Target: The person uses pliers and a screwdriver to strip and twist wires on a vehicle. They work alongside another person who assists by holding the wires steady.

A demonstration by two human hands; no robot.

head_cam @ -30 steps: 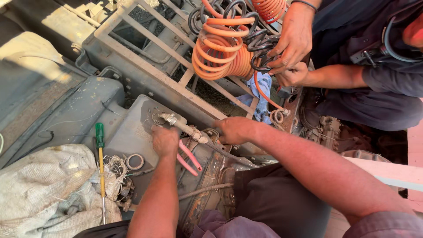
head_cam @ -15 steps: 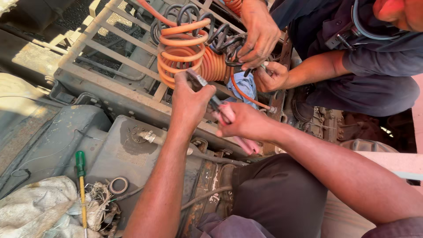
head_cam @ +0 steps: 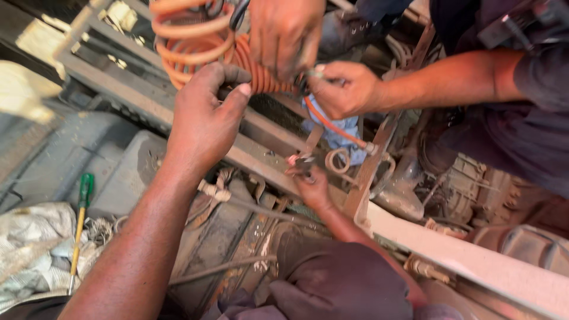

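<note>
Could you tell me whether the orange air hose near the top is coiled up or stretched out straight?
Coiled. The orange hose sits in tight loops beside the left hand, with only a short straight tail running down to a metal fitting.
</note>
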